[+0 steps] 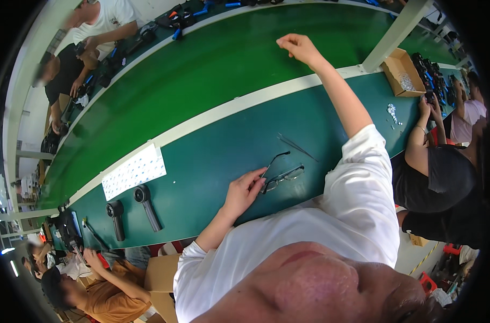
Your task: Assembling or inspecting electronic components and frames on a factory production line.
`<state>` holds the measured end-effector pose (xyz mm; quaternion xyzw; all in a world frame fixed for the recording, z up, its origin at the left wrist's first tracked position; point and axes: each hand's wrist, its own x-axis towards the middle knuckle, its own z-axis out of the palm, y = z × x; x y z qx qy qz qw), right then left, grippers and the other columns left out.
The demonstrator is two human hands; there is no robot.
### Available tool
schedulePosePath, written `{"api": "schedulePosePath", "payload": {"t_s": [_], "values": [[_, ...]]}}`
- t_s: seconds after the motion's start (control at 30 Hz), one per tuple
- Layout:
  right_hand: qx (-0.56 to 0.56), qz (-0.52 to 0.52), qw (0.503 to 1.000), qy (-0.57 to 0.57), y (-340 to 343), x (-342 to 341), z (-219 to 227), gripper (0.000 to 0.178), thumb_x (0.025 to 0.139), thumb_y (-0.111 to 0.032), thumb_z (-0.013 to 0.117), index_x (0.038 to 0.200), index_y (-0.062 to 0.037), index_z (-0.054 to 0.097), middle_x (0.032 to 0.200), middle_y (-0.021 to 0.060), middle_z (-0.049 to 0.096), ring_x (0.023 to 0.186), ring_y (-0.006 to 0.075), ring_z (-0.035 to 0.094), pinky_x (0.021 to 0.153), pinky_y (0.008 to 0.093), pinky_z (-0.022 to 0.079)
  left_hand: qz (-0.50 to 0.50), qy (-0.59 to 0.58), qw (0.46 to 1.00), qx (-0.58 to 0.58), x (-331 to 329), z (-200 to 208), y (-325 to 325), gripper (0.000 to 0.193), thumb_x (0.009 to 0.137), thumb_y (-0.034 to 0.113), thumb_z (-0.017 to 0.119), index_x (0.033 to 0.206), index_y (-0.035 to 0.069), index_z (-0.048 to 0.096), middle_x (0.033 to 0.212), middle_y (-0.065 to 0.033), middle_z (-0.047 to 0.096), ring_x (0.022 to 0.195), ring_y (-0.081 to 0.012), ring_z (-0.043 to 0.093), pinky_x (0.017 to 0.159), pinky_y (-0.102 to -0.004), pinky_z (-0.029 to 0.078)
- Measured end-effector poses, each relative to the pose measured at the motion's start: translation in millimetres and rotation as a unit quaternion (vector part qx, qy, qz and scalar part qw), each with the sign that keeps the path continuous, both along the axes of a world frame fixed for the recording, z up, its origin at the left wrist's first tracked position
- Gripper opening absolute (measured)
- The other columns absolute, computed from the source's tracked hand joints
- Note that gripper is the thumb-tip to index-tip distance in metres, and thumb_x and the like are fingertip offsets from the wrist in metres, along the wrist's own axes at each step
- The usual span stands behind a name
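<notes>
My left hand is closed on a pair of dark-framed eyeglasses, gripped at one side above the near edge of the dark green table. One temple arm of the glasses sticks up past my fingers. My right arm reaches far forward, and my right hand hangs over the bright green belt with its fingers curled in. Whatever those fingers hold, if anything, is hidden. Thin dark tweezers lie on the table beyond the glasses. To the left, two dark handheld fans rest close to a white sheet of blue-marked stickers.
A pale metal rail divides the table from the belt, and a post rises at the right. Beside it stands a cardboard box of small clear parts, with loose shiny pieces nearby. Co-workers sit on both sides and across the belt.
</notes>
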<state>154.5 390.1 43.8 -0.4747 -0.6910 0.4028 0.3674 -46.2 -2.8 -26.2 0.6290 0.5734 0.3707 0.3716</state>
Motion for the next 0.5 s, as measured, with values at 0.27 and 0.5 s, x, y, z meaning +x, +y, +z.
{"api": "schedulePosePath", "payload": {"t_s": [0.27, 0.5], "values": [[0.056, 0.113, 0.992, 0.015, -179.7, 22.9, 9.3, 0.017, 0.096, -0.019, 0.068, 0.105, -0.0042, 0.071, 0.076, -0.0074, 0.056, 0.064, 0.0003, 0.044, 0.056, 0.0202, 0.036, 0.013, -0.008, 1.000, 0.003, 3.1, 1.8, -1.5, 0.033, 0.092, 0.008, 0.069, 0.124, 0.010, 0.067, 0.087, -0.0094, 0.070, 0.065, -0.0148, 0.064, 0.061, -0.0273, 0.052], [0.163, 0.148, 0.975, -0.039, -323.3, 75.6, -3.7, 0.008, 0.091, -0.006, 0.069, 0.098, -0.0032, 0.071, 0.077, 0.0067, 0.058, 0.057, 0.0156, 0.052, 0.050, 0.0295, 0.040, 0.014, -0.004, 1.000, 0.026, 3.5, 5.8, -5.1, 0.032, 0.091, 0.007, 0.069, 0.123, 0.010, 0.068, 0.089, -0.0092, 0.070, 0.065, -0.0147, 0.063, 0.061, -0.0276, 0.052]]}}
